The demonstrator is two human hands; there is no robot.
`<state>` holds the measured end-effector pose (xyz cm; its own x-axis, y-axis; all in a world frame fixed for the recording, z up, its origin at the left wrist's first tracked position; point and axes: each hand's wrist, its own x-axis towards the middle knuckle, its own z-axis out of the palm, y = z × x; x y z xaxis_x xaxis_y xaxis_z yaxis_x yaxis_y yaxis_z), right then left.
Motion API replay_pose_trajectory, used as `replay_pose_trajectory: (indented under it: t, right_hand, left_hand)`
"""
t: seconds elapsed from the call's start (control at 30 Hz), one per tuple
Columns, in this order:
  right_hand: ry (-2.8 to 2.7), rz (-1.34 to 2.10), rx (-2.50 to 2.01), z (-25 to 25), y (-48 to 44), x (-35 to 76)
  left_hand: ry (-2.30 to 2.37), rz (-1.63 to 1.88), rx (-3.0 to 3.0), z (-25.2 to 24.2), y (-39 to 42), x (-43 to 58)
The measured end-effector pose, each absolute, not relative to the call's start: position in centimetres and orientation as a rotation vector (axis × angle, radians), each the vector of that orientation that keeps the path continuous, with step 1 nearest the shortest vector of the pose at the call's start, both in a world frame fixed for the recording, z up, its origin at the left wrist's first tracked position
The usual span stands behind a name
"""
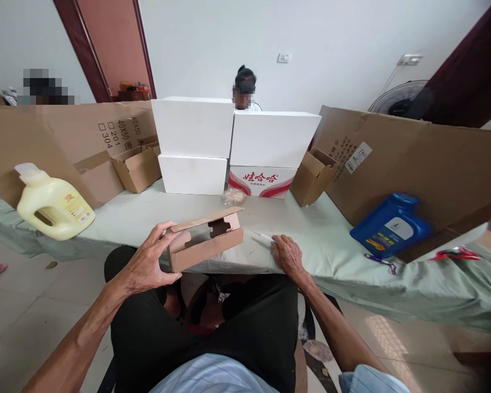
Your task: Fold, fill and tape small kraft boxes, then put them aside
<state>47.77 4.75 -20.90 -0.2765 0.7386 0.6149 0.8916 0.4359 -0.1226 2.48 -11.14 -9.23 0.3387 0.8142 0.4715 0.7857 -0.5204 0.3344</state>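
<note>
My left hand (152,261) grips the left end of a small brown cardboard box (213,248), thumb below and fingers over the top edge. The box is tilted up to the right, and its lid flap stands partly raised, showing the inside and a dark cut-out. My right hand (287,254) rests on the green tablecloth (253,210), fingers closed round a slim white pen-like tool (265,237) with a thin tip pointing left. The tool's exact kind is too small to tell. The tip and the box are apart.
White boxes (192,128) are stacked at the back, a small clear-wrapped bundle (234,196) before them. A yellow jug (54,204) stands left; a blue bottle (393,226) leans right. Large cardboard panels (409,164) flank the table. Beyond the boxes is a person (245,90).
</note>
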Motion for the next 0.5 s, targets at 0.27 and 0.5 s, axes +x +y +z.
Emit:
replay_pose_trajectory:
  t: [0.27,0.5]
  right_hand:
    - [-1.934,-0.189,-1.072,-18.5,4.4,43.3]
    - [-2.222,-0.105,-0.610,-10.4,1.5,34.2]
  left_hand:
    - [1.490,0.935,2.372,-9.1,-9.1,0.2]
    - [1.490,0.715,2.385,-8.2,-7.0,-2.0]
